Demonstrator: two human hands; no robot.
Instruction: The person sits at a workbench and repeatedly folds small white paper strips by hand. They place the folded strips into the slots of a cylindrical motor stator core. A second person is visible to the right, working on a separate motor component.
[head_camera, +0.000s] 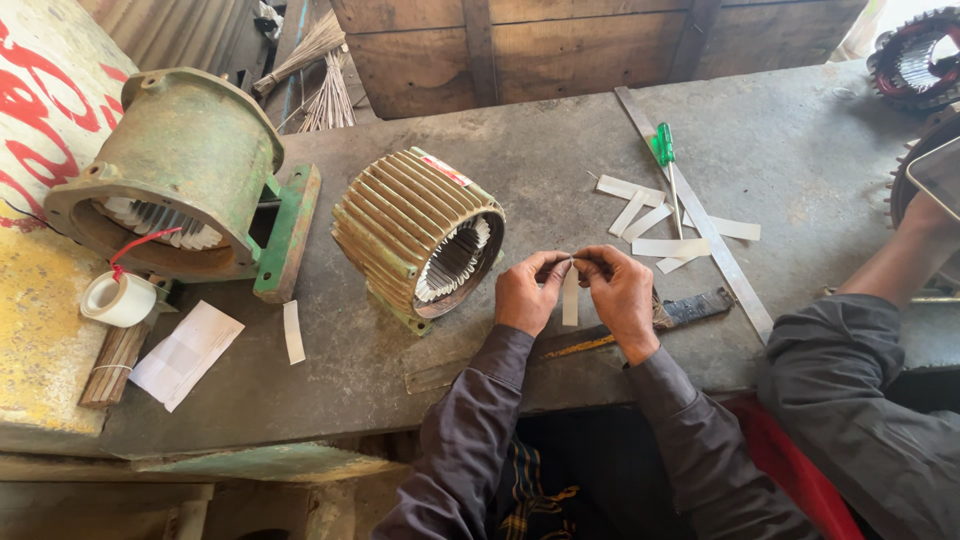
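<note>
- Here, your left hand (527, 293) and your right hand (620, 297) are close together above the near edge of the grey worn metal workbench (560, 150); the fingertips of both are pinched shut on the top end of a narrow white paper strip (570, 298), which hangs down between the two hands.
- Just under your right hand lies a dark flat knife with a rusty blade (640, 325).
- To the left of your hands, the ribbed olive-green round motor housing (418, 240) lies on its side, with its open end toward you.
- Behind your right hand, several loose white paper strips (650, 222) lie near a long grey metal ruler (695, 215) and a green-handled screwdriver (664, 150).
- At the far left stands a bigger green cast motor body (185, 160), with a white tape roll (118, 298) just before it.
- At the right, another person's dark sleeve (850, 390) rests at the bench edge.
</note>
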